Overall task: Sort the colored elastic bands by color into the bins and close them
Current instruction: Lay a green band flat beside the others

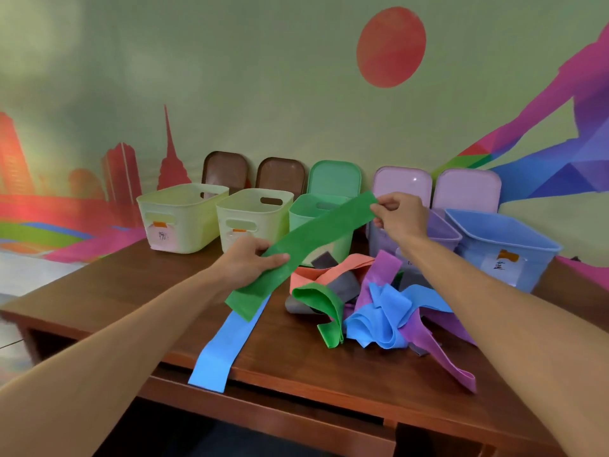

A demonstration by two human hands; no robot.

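A long green band (309,239) is stretched in the air between both hands. My left hand (247,258) grips its lower part and my right hand (397,214) pinches its upper end, in front of the green bin (300,212). On the table lies a tangled pile of bands: another green one (324,303), blue (382,319), purple (438,351), orange (326,270) and grey (344,285). A flat blue band (227,344) hangs over the table's front edge. Two pale yellow bins (184,216) (253,212), a purple bin (441,230) and a blue bin (504,242) stand open in a row.
Lids lean against the painted wall behind the bins: two brown (225,168) (280,174), one green (334,178), two pink (403,184) (466,189). The wooden table (131,285) has a front edge close to me and a left edge near the first bin.
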